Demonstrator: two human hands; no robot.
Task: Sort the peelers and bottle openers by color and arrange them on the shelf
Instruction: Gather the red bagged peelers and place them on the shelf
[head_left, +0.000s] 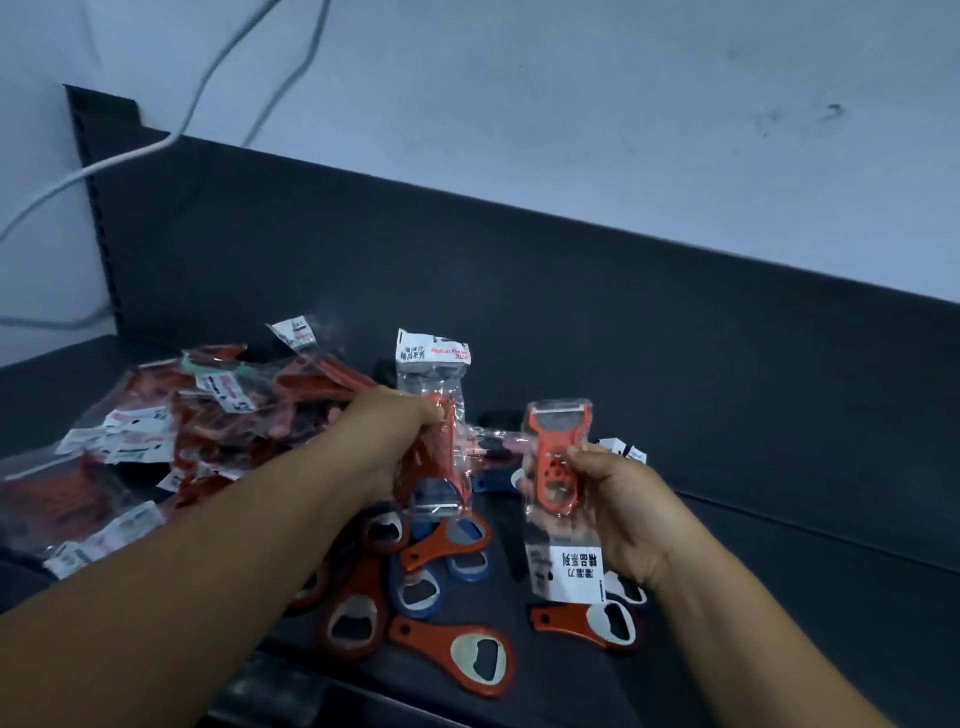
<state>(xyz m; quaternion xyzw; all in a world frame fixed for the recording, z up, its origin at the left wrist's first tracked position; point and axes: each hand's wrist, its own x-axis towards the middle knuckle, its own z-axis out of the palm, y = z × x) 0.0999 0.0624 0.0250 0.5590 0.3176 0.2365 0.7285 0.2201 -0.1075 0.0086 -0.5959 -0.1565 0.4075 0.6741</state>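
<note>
My left hand (387, 441) grips a bagged orange peeler (439, 447) with its white label card pointing up. My right hand (618, 506) holds a second bagged orange peeler (558, 457), blade end up and label hanging down. A heap of bagged red and orange peelers (156, 441) lies on the dark shelf (779, 519) at the left. Below my hands, loose orange bottle openers (457, 654) and blue bottle openers (415, 587) are scattered, some overlapping. One more orange opener (587, 623) lies under my right hand.
A dark back panel (519, 291) rises behind the shelf, with a white wall above. White cables (208, 88) hang down the wall at upper left. A black packaged item (496, 418) lies behind my hands. The shelf's right part is bare.
</note>
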